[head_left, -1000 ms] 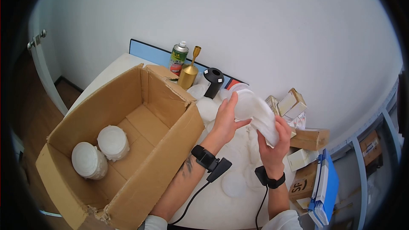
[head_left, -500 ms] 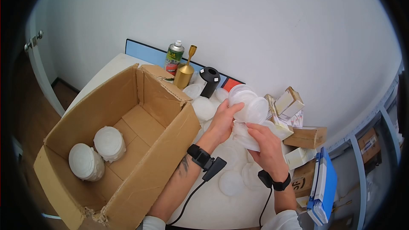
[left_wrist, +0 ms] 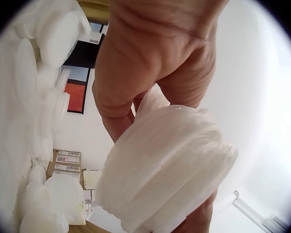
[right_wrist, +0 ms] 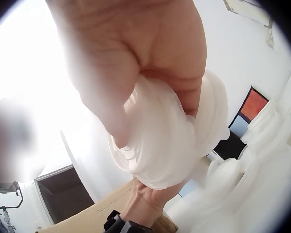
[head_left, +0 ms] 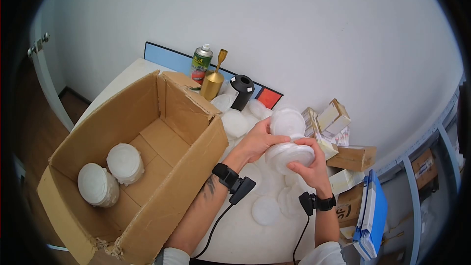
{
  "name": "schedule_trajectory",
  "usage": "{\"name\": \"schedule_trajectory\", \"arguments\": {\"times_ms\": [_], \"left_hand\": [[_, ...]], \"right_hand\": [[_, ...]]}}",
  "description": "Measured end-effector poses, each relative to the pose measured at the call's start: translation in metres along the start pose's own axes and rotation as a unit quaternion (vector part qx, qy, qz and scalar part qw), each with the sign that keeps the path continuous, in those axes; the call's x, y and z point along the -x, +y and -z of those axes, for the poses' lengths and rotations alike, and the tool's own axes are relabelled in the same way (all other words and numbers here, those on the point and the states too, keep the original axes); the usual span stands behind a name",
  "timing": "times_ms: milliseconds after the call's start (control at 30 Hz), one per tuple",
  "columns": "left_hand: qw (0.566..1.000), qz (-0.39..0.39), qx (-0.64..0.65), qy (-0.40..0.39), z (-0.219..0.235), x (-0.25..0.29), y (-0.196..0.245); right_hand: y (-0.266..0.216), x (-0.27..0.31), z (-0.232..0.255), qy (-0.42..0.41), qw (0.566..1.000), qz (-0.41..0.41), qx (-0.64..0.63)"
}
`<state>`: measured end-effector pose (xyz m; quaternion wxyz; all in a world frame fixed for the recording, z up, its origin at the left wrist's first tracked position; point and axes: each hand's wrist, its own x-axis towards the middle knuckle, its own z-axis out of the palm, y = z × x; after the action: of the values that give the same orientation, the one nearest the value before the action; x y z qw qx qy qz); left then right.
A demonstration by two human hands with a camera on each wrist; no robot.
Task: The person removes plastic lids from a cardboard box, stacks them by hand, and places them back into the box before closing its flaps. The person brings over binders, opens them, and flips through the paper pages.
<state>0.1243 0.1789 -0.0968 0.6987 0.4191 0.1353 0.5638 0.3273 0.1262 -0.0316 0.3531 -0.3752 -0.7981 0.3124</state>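
Observation:
My left hand (head_left: 259, 143) grips a stack of round translucent white plastic lids (head_left: 288, 121), thumb across its near side. Just below it, my right hand (head_left: 313, 163) holds a second stack of lids (head_left: 287, 158) between thumb and fingers. The two stacks overlap in the head view. In the right wrist view the right hand's lid stack (right_wrist: 160, 138) shows several layered rims, with the left hand (right_wrist: 153, 199) beyond it. Layered lids (left_wrist: 160, 170) fill the front of the left wrist view. More loose lids (head_left: 266, 210) lie on the white table under and around the hands.
An open cardboard box (head_left: 184, 176) stands at the left, with two white round stacks (head_left: 98, 185) inside. Behind are a spray can (head_left: 200, 64), a gold candlestick (head_left: 212, 82) and a black cylinder (head_left: 242, 91). Small boxes (head_left: 334, 118) and blue folders (head_left: 371, 216) sit at the right.
The lids, earlier one long bunch between both hands, are now in two stacks, one per hand. My hands have come closer together, and the right hand's stack has turned to face up.

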Motion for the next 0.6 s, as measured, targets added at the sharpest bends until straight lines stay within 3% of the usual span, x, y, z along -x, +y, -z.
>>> {"name": "schedule_trajectory", "arguments": {"times_ms": [133, 200, 533, 600], "left_hand": [[0.998, 0.029, 0.040, 0.029, -0.005, 0.004, 0.008], [0.997, 0.014, 0.061, 0.035, -0.006, 0.003, 0.009], [0.992, -0.070, 0.046, 0.093, -0.008, -0.005, -0.009], [0.993, -0.070, 0.034, 0.087, -0.008, -0.003, -0.007]], "right_hand": [[-0.008, 0.011, 0.005, 0.069, 0.996, -0.016, -0.056], [-0.008, 0.011, 0.005, 0.236, 0.960, 0.052, -0.138], [0.025, 0.000, -0.017, 0.211, 0.929, -0.004, -0.305], [0.022, 0.000, -0.023, 0.177, 0.901, -0.055, -0.393]]}}
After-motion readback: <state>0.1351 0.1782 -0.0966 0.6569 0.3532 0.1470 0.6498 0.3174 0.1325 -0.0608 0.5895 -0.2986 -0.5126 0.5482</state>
